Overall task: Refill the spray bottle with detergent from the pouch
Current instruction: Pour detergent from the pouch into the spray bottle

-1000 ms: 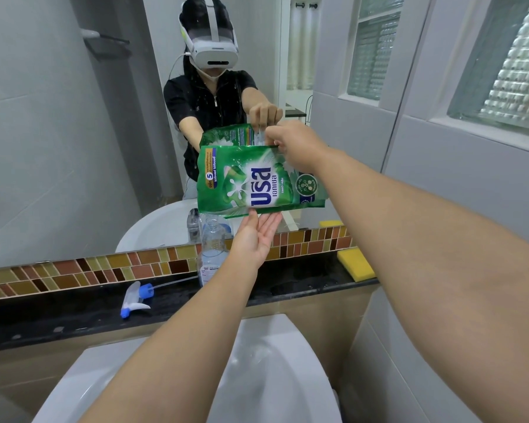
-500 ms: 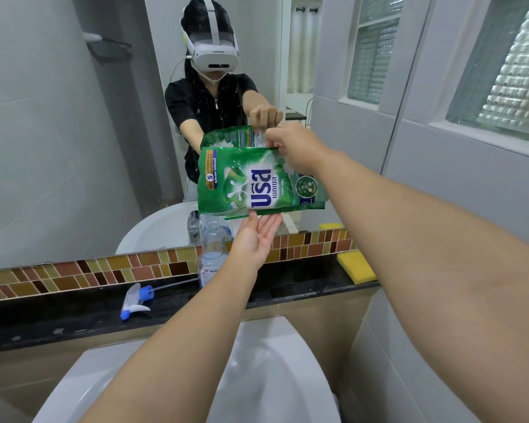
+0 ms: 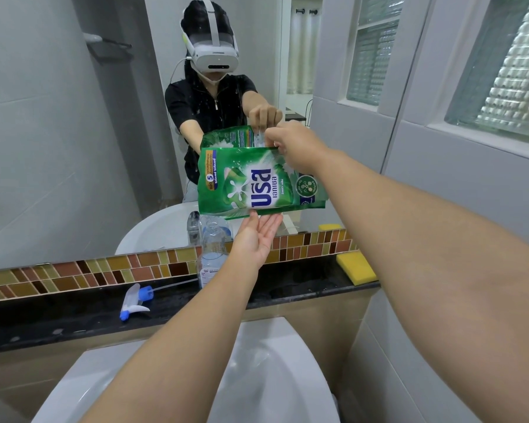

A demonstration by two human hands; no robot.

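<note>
Up at chest height, the green detergent pouch [image 3: 258, 182] hangs sideways in front of the mirror [image 3: 74, 132], pinched at its top edge by the right hand [image 3: 292, 146], whose fingers are closed tight on the foil. Below that grip, the left hand [image 3: 255, 239] lies flat and palm-up, fingertips touching the pouch's lower edge, fingers spread apart and gripping nothing. Big white Thai lettering runs across the pouch's front, with a yellow badge at its left end showing a 5 and a round green seal at its right end; the smaller print is too fine to read. Directly under the pouch, just left of the left wrist, the clear spray bottle [image 3: 211, 253] stands upright and uncapped on the black ledge [image 3: 74, 312], its small label unreadable. Farther left of both hands lies the blue-and-white trigger sprayer head [image 3: 136, 300] on its side. Right of the hands, a yellow sponge [image 3: 356, 268] rests on the ledge.
</note>
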